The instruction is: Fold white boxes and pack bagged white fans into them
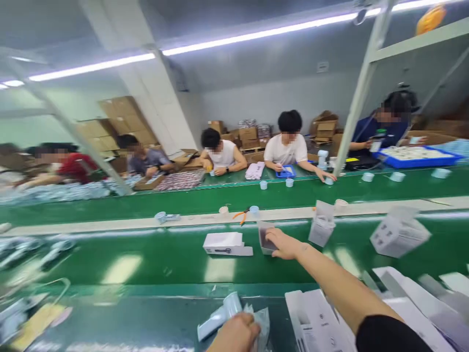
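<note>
My right hand [287,243] reaches over the green conveyor belt [146,264], its fingers closed on the rim of a small open white box [264,237]. At the bottom centre, my left hand [238,335] has its fingers curled on a clear plastic bag [262,325], beside a light blue device [222,315] on the near worktop. Left of the small box, a white printed box [225,243] lies on its side with a flap out. An open white box [322,224] stands to the right of my right hand.
Flat white cartons [318,320] lie at the lower right. Another box [399,232] sits on the belt at right. Blue devices [54,252] lie at left. Orange pliers [242,215] rest on the divider. Several people work across the belts.
</note>
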Motion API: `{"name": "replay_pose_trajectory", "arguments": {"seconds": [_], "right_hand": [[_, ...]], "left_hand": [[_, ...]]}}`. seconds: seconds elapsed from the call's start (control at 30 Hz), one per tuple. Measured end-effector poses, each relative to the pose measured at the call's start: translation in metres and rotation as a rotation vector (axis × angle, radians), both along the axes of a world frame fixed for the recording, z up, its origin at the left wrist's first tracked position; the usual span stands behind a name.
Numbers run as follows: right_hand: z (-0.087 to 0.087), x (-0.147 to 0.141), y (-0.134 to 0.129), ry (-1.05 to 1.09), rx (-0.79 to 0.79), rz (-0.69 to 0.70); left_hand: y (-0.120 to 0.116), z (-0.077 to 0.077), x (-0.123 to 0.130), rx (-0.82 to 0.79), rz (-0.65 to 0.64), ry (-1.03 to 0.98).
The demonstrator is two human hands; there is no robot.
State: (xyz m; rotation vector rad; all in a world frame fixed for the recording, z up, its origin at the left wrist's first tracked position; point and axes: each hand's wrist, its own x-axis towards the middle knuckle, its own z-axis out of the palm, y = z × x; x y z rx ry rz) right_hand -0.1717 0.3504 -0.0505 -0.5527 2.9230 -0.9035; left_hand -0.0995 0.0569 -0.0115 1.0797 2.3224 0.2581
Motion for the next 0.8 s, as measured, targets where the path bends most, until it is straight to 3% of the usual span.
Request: {"name": "replay_pose_trajectory", "arguments": {"seconds": [0.1, 0.17, 0.23, 0.3, 0.43, 0.6, 0.7, 0.8], "right_hand": [[-0.017, -0.01, 0.008, 0.005, -0.057, 0.052], [-0.022, -0.015, 0.007, 0.005, -0.09, 0.079], [-0.025, -0.018, 0.005, 0.005, -0.119, 0.099], [-0.027, -0.02, 0.006, 0.008, -0.15, 0.08], [-0.036, -0.018, 0.009, 0.036, -0.229, -0.069], [-0.045, -0.024, -0.011, 0.109, -0.335, -0.168], [-0.046, -0.029, -0.028, 0.148, -0.395, -0.227], [-0.047, -0.033, -0.042, 0.166, -0.455, -0.245]], "left_hand": [[0.0, 0.046, -0.035, 0.398, 0.122, 0.022], [0.007, 0.068, -0.064, 0.633, 0.233, 0.075], [0.02, 0.074, -0.095, 0.776, 0.282, 0.163], [0.034, 0.067, -0.121, 0.826, 0.257, 0.254], [0.048, 0.055, -0.148, 0.643, 0.035, 0.417], [0.067, 0.082, -0.153, 0.089, -0.19, 0.489], [0.1, 0.092, -0.167, -0.036, -0.162, 0.476], [0.139, 0.087, -0.181, -0.093, -0.072, 0.51]]}}
